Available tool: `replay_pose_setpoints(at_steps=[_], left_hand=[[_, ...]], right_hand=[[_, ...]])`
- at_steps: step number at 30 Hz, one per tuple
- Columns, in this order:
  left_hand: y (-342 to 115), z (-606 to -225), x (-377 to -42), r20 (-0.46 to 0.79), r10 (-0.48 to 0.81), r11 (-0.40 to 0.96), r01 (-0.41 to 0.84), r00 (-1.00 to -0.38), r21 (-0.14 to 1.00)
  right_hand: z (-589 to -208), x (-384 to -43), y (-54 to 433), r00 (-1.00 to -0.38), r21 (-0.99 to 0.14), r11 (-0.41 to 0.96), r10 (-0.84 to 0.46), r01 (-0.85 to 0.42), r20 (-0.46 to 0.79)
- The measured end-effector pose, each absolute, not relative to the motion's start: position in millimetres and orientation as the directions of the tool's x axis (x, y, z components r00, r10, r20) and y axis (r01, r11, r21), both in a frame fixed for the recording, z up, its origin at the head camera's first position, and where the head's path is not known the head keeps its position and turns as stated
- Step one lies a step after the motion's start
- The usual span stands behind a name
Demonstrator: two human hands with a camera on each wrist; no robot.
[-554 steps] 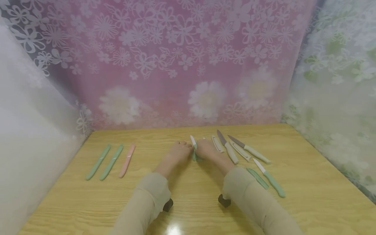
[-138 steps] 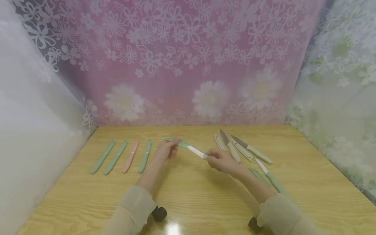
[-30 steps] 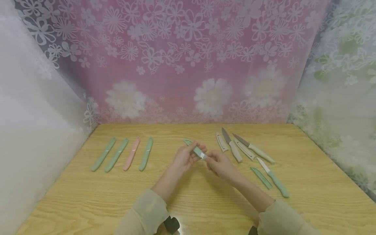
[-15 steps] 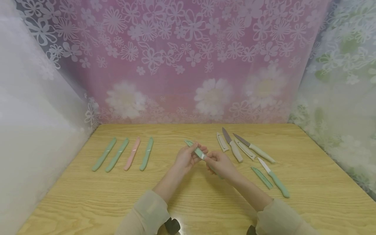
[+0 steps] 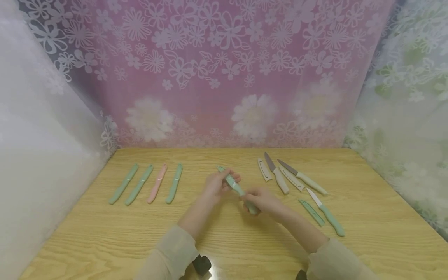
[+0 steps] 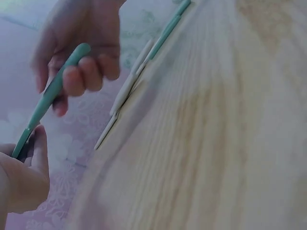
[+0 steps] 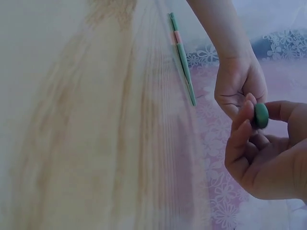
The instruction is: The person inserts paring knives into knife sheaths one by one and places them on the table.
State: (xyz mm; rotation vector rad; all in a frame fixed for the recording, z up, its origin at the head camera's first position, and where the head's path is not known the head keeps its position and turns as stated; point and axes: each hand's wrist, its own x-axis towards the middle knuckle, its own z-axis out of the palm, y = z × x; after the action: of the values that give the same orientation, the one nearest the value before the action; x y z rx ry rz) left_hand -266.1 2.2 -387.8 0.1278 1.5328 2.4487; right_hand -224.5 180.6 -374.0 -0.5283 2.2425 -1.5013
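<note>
Over the middle of the table, a green paring knife [image 5: 238,189] slants between both hands, its blade covered by its green sheath. My left hand [image 5: 214,184] pinches the sheath near the tip end, thumb on top. The handle is in my right hand [image 5: 264,200], gripped between thumb and fingers. In the left wrist view the sheath [image 6: 21,143] meets the handle [image 6: 57,84], with no bare blade between them. Only the rounded handle end [image 7: 261,115] shows in the right wrist view, between the right thumb and fingers.
Sheathed knives lie side by side on the left, several green ones [image 5: 124,184] and a pink one [image 5: 157,184]. On the right are cream knives [image 5: 280,181], cream sheaths [image 5: 265,170], a bare green knife [image 5: 331,219] and a green sheath [image 5: 311,212]. A floral curtain [image 5: 196,97] hangs behind the table.
Earlier the held knife's white blade was bare and apart from its sheath; half a second ago a sliver still showed, now none. One more green sheathed knife has joined the left row since the oldest frame.
</note>
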Motion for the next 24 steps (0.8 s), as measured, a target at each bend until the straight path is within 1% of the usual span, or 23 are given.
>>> replay_pose_setpoints(at_steps=[2, 3, 5, 7, 9, 11, 13, 16, 19, 24], left_hand=[[-4.1, -386.9, -269.9, -0.068, 0.228, -0.402, -0.158, -0.971, 0.902], [-7.2, -387.0, -271.6, -0.071, 0.205, -0.343, -0.139, -0.976, 0.929], [-12.8, -386.8, -273.5, -0.073, 0.163, -0.185, -0.103, -0.984, 0.977], [-16.6, -386.7, -274.2, -0.076, 0.130, 0.031, -0.072, -0.989, 0.997], [-18.0, -385.9, -272.8, -0.070, 0.119, 0.254, -0.038, -0.990, 0.966], [-18.1, -385.0, -269.1, -0.066, 0.144, 0.358, -0.010, -0.987, 0.934], [-16.6, -383.2, -264.0, -0.075, 0.174, 0.406, 0.002, -0.982, 0.914], [-14.4, -381.1, -256.5, -0.068, 0.211, 0.420, 0.028, -0.975, 0.907], [-12.9, -377.7, -250.4, -0.061, 0.205, 0.390, 0.025, -0.977, 0.921], [-15.3, -372.9, -248.3, -0.074, 0.134, 0.295, -0.032, -0.988, 0.955]], right_hand=[[-374.3, -223.7, 180.3, -0.832, -0.930, 0.360, -0.536, -0.074, -0.141], [-374.4, -223.0, 179.8, -0.826, -0.930, 0.361, -0.544, -0.069, -0.150], [-375.0, -222.0, 177.9, -0.820, -0.929, 0.365, -0.549, -0.064, -0.159], [-376.0, -221.6, 175.6, -0.821, -0.931, 0.360, -0.549, -0.061, -0.159], [-376.6, -221.5, 173.1, -0.828, -0.931, 0.359, -0.540, -0.068, -0.148], [-377.0, -220.9, 170.3, -0.838, -0.924, 0.372, -0.530, -0.089, -0.133], [-376.5, -220.5, 167.2, -0.852, -0.905, 0.406, -0.513, -0.129, -0.109], [-375.5, -219.8, 161.7, -0.870, -0.855, 0.479, -0.488, -0.200, -0.070], [-374.0, -219.0, 155.1, -0.879, -0.817, 0.524, -0.474, -0.241, -0.045], [-372.5, -218.8, 144.8, -0.891, -0.802, 0.534, -0.454, -0.268, -0.005]])
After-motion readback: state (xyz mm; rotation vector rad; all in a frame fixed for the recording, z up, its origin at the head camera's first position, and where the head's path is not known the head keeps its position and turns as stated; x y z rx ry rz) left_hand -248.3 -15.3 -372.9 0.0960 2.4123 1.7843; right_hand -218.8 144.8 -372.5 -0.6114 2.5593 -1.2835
